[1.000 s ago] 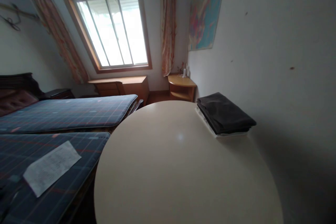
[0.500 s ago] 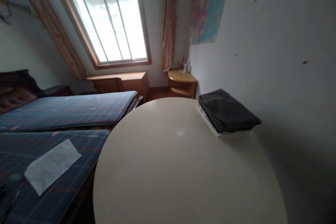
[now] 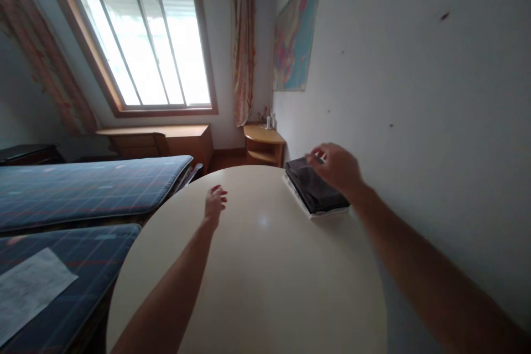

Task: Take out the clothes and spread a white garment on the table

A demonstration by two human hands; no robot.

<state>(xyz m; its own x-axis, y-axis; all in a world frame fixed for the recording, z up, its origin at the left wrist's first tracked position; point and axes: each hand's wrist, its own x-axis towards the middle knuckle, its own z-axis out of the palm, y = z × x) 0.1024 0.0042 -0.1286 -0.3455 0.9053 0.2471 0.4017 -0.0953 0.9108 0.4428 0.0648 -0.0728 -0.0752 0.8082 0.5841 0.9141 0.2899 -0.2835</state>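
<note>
A stack of folded black cloth (image 3: 317, 191) lies on something thin and white (image 3: 301, 199) at the right far side of the round table (image 3: 249, 265). Over the cloth's far right part hovers my right hand (image 3: 336, 166), its fingers bent, with a gap between thumb and fingers. Whether its fingertips touch the cloth I cannot tell. My left hand (image 3: 215, 202) is above the table, left of the cloth and apart from it. Its fingers are loosely curved and spread, and nothing is in them.
To the left are plaid mattresses (image 3: 95, 191) with a sheet of paper (image 3: 37, 287) on the nearer one. A white wall (image 3: 415, 77) with a map (image 3: 296, 38) runs along the right. Beyond the table stand a wooden desk (image 3: 186, 135) and a corner shelf (image 3: 265, 135) below a window (image 3: 145, 50).
Both hands have come into view, the right one over the black cloth and the left one over the table. The view has turned right, so things appear further left.
</note>
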